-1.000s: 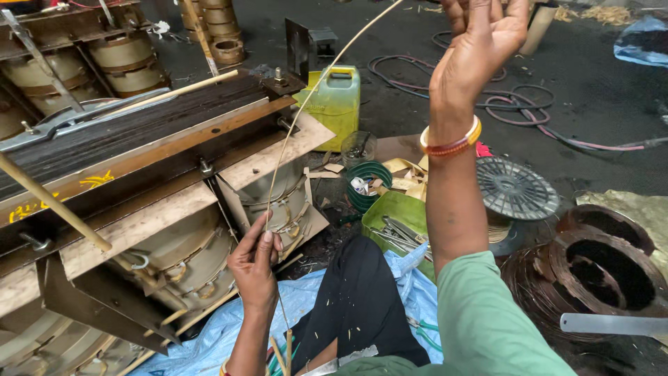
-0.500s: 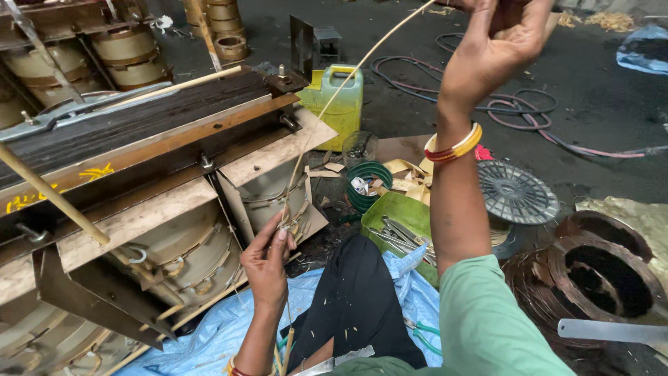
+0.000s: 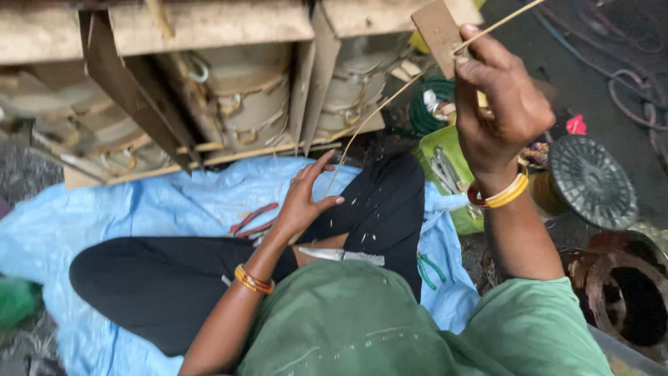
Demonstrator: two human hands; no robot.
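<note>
Right hand (image 3: 497,104): raised at upper right of the frame, closed around a thin tan strip (image 3: 369,118) and a brown card piece (image 3: 438,28).

Strip: stretched diagonally from upper right down to the centre.

Left hand (image 3: 306,198): at centre, fingers loosely spread, the strip's lower end pinched at the fingertips above the black-clad lap.

Blue sheet (image 3: 188,195): spread on the floor under the legs.

Red-handled pliers (image 3: 250,219): laid on the sheet, just left of the left hand.

Green tray (image 3: 445,150): right of centre, tools inside.

Round grey disc (image 3: 591,181): at far right.
</note>
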